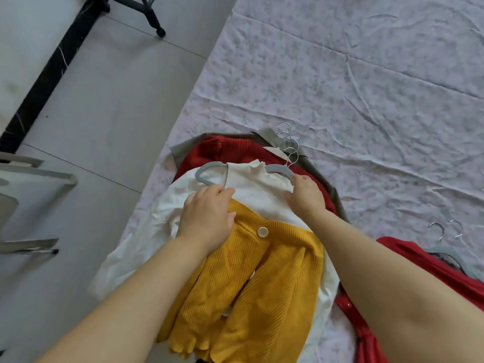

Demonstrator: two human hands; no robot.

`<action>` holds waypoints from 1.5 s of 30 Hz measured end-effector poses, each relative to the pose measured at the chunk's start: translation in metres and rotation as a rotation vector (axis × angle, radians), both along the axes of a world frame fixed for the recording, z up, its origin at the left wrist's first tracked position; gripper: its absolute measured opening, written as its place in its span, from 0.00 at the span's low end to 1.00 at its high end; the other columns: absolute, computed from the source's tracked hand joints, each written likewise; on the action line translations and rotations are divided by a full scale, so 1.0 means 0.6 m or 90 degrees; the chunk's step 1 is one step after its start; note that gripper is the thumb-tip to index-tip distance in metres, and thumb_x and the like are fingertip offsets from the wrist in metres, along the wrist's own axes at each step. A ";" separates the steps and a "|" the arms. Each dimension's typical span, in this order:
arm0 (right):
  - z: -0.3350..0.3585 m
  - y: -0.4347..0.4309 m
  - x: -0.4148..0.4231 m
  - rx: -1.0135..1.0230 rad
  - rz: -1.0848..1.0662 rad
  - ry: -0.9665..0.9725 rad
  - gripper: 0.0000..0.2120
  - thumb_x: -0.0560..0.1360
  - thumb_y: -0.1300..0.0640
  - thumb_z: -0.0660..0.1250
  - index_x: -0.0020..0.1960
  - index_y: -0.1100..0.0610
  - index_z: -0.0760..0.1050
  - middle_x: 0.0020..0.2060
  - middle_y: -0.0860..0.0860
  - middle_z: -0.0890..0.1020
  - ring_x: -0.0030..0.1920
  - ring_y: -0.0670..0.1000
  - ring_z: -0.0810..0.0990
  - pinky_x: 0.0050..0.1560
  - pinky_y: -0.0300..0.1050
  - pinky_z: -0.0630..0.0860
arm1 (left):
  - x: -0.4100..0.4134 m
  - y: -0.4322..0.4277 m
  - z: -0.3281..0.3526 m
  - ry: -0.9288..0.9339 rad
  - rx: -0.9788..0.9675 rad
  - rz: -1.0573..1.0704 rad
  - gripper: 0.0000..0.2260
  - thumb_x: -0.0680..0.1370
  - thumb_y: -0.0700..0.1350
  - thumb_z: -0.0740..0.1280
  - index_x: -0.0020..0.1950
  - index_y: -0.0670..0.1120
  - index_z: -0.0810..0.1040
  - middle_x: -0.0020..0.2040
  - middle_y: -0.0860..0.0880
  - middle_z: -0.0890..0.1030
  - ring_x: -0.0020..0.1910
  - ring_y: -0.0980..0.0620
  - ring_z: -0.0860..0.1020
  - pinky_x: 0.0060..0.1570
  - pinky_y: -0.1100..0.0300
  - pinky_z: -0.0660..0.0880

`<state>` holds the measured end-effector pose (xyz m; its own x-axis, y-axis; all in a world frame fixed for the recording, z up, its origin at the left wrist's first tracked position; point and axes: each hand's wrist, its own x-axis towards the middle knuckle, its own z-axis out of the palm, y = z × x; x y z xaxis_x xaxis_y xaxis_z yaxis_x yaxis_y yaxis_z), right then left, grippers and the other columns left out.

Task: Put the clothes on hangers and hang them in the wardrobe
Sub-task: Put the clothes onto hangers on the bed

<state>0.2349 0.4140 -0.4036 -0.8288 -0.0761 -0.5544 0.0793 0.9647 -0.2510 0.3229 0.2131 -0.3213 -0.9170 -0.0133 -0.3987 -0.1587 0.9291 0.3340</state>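
A pile of clothes lies at the bed's near edge. On top is a white top point(258, 188) with a grey hanger point(209, 172) pushed through its neck, the hanger's left end sticking out. A yellow ribbed cardigan point(251, 281) with a pale button lies over the white top's lower part. My left hand point(207, 218) grips the yellow cardigan's upper edge, fingers curled, close to the hanger's left end. My right hand point(305, 196) pinches the white top's right shoulder at the hanger's right arm. Beneath lie a red knit point(235, 150) and a grey-green garment point(269, 136), with several metal hooks point(288, 142) stacked.
The bed point(353, 74) has a pale floral sheet. A red garment point(419, 260) on a grey hanger lies at the right, with two hooks point(445, 229) beside it. Grey tiled floor point(104, 113) is on the left, with a chair base point(146, 14) and white furniture point(31, 184).
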 end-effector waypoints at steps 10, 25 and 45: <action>-0.076 -0.017 -0.042 0.026 -0.074 -0.011 0.17 0.78 0.59 0.54 0.66 0.58 0.66 0.62 0.59 0.72 0.60 0.61 0.72 0.57 0.56 0.69 | 0.013 -0.014 -0.051 -0.027 0.017 -0.011 0.21 0.76 0.50 0.63 0.69 0.51 0.66 0.64 0.53 0.71 0.64 0.52 0.67 0.64 0.56 0.62; 0.130 0.009 0.135 -0.196 -0.119 0.187 0.05 0.76 0.58 0.64 0.49 0.57 0.77 0.44 0.49 0.77 0.47 0.51 0.75 0.42 0.42 0.64 | 0.051 0.013 0.100 0.126 0.050 -0.033 0.20 0.77 0.48 0.63 0.69 0.50 0.68 0.65 0.52 0.72 0.65 0.52 0.68 0.65 0.54 0.61; 0.510 -0.036 0.648 -0.287 -0.223 0.528 0.04 0.72 0.66 0.69 0.45 0.60 0.78 0.37 0.44 0.77 0.38 0.41 0.74 0.42 0.28 0.67 | 0.418 0.028 0.343 0.488 0.260 -0.253 0.12 0.68 0.43 0.72 0.50 0.48 0.82 0.42 0.53 0.84 0.40 0.51 0.81 0.45 0.57 0.72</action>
<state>0.6234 0.3921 -0.0974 -0.9556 0.1856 0.2288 -0.0255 0.7216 -0.6918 0.5736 0.2302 -0.1157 -0.8381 0.3630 0.4072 0.5401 0.6568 0.5261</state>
